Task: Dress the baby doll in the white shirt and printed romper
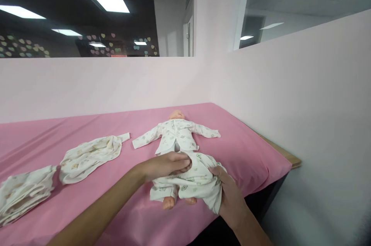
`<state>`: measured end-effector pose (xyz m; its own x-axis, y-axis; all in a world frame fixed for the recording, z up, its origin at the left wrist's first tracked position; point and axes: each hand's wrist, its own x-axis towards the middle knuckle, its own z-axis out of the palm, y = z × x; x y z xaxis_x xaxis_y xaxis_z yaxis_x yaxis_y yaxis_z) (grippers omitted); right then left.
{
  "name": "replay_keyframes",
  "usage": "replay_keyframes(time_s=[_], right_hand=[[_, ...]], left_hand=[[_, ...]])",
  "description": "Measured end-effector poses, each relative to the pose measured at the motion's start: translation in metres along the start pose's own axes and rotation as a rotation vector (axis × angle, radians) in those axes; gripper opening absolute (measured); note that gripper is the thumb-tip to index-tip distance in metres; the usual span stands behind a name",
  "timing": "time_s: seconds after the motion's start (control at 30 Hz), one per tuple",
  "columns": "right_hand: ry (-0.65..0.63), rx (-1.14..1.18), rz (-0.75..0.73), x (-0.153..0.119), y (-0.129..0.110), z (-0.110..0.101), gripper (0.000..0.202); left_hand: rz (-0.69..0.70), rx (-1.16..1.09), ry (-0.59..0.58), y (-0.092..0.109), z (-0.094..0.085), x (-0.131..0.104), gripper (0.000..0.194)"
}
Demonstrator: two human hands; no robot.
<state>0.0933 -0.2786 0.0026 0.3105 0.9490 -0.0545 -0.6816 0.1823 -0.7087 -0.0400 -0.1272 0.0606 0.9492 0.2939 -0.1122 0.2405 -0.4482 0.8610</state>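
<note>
A baby doll (176,115) lies on its back on the pink sheet, dressed in a white printed jacket (181,136) with both sleeves spread and white printed trousers (164,193). Its bare feet show at the trouser ends. Over the doll's legs is a loose white printed garment (199,178). My right hand (228,195) grips the garment's right side, thumb on top and fingers hidden beneath it. My left hand (169,164) rests at the garment's upper left part, its fingers close together and their tips by a fold; whether they pinch cloth is unclear.
Left of the doll lies a flattened white printed garment (91,157), and a folded cloth stack (26,192) is at the far left. The pink-covered table (130,215) meets walls behind and at right. A wooden edge (285,154) shows at right.
</note>
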Motion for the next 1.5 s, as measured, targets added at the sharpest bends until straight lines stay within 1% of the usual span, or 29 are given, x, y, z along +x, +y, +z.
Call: replay_keyframes(time_s=[0.03, 0.1, 0.13, 0.2, 0.23, 0.3, 0.37, 0.43, 0.47, 0.5, 0.57, 0.6, 0.63, 0.67, 0.73, 0.77, 0.83, 0.87, 0.93, 0.97, 1.03, 1.1, 1.17, 1.23, 1.3, 1.37, 1.43, 1.47, 1.5], right_hand=[[-0.002, 0.018, -0.004, 0.002, 0.003, 0.001, 0.039], [-0.013, 0.032, -0.005, 0.005, 0.012, 0.006, 0.038], [-0.028, 0.035, -0.008, 0.005, 0.016, 0.011, 0.039], [-0.067, 0.05, -0.019, 0.006, 0.025, 0.021, 0.039], [-0.083, 0.066, -0.02, 0.006, 0.028, 0.025, 0.04], [-0.082, 0.116, -0.008, 0.005, 0.033, 0.031, 0.039], [-0.042, 0.194, 0.017, 0.003, 0.036, 0.033, 0.033], [0.017, 0.297, 0.055, 0.0, 0.038, 0.031, 0.022], [0.041, 0.35, 0.078, -0.002, 0.04, 0.03, 0.019], [0.056, 0.395, 0.104, -0.003, 0.042, 0.029, 0.018], [0.056, 0.445, 0.162, -0.006, 0.047, 0.029, 0.022], [0.049, 0.453, 0.188, -0.007, 0.049, 0.029, 0.024], [0.042, 0.456, 0.209, -0.009, 0.052, 0.03, 0.026], [0.038, 0.453, 0.225, -0.01, 0.054, 0.031, 0.029], [0.025, 0.433, 0.239, -0.011, 0.058, 0.032, 0.038], [0.017, 0.419, 0.237, -0.011, 0.059, 0.033, 0.042], [-0.005, 0.397, 0.232, -0.012, 0.06, 0.032, 0.044], [-0.008, 0.397, 0.232, -0.013, 0.059, 0.032, 0.044], [0.017, 0.415, 0.235, -0.014, 0.056, 0.032, 0.043], [0.036, 0.423, 0.235, -0.014, 0.054, 0.032, 0.041], [0.06, 0.429, 0.237, -0.016, 0.05, 0.033, 0.037], [0.052, 0.424, 0.255, -0.018, 0.047, 0.034, 0.032], [0.038, 0.421, 0.278, -0.021, 0.046, 0.032, 0.027], [0.026, 0.418, 0.279, -0.024, 0.047, 0.03, 0.022], [0.027, 0.403, 0.263, -0.028, 0.05, 0.028, 0.019], [0.048, 0.383, 0.264, -0.031, 0.053, 0.026, 0.02], [0.104, 0.397, 0.268, -0.032, 0.054, 0.025, 0.022], [0.138, 0.42, 0.259, -0.031, 0.052, 0.023, 0.023], [0.181, 0.45, 0.237, -0.029, 0.05, 0.021, 0.023]], left_hand=[[0.004, -0.029, 0.017, 0.005, -0.004, -0.009, 0.041], [0.015, -0.013, 0.116, 0.013, -0.005, -0.023, 0.041], [0.026, 0.039, 0.17, 0.017, -0.002, -0.027, 0.04], [0.076, 0.178, 0.205, 0.024, 0.007, -0.031, 0.037], [0.121, 0.244, 0.191, 0.027, 0.011, -0.031, 0.037], [0.213, 0.348, 0.118, 0.033, 0.015, -0.031, 0.035], [0.247, 0.392, 0.018, 0.038, 0.011, -0.031, 0.033], [0.227, 0.364, -0.057, 0.04, 0.0, -0.03, 0.033], [0.211, 0.345, -0.063, 0.04, -0.006, -0.028, 0.032], [0.199, 0.336, -0.042, 0.038, -0.012, -0.023, 0.031], [0.195, 0.401, 0.055, 0.03, -0.02, -0.008, 0.032], [0.202, 0.486, 0.108, 0.024, -0.021, 0.002, 0.034], [0.217, 0.605, 0.137, 0.018, -0.02, 0.015, 0.035], [0.246, 0.75, 0.137, 0.012, -0.017, 0.028, 0.035], [0.313, 1.027, 0.07, 0.003, -0.009, 0.052, 0.033], [0.352, 1.114, 0.012, 0.0, -0.006, 0.062, 0.03], [0.389, 1.173, -0.141, 0.001, -0.001, 0.076, 0.025], [0.379, 1.161, -0.23, 0.004, 0.0, 0.078, 0.024], [0.303, 1.133, -0.402, 0.013, -0.001, 0.077, 0.027], [0.258, 1.131, -0.465, 0.017, -0.001, 0.074, 0.029], [0.193, 1.154, -0.546, 0.021, 0.0, 0.065, 0.031], [0.17, 1.171, -0.573, 0.019, 0.003, 0.057, 0.04], [0.191, 1.171, -0.546, 0.01, 0.007, 0.051, 0.052], [0.275, 1.157, -0.459, 0.002, 0.01, 0.049, 0.055], [0.388, 1.08, -0.365, 0.001, 0.008, 0.05, 0.048], [0.439, 0.915, -0.295, 0.009, 0.0, 0.053, 0.035], [0.391, 0.731, -0.215, 0.022, -0.011, 0.055, 0.022], [0.341, 0.663, -0.171, 0.028, -0.017, 0.056, 0.019], [0.292, 0.613, -0.136, 0.033, -0.021, 0.056, 0.021]])
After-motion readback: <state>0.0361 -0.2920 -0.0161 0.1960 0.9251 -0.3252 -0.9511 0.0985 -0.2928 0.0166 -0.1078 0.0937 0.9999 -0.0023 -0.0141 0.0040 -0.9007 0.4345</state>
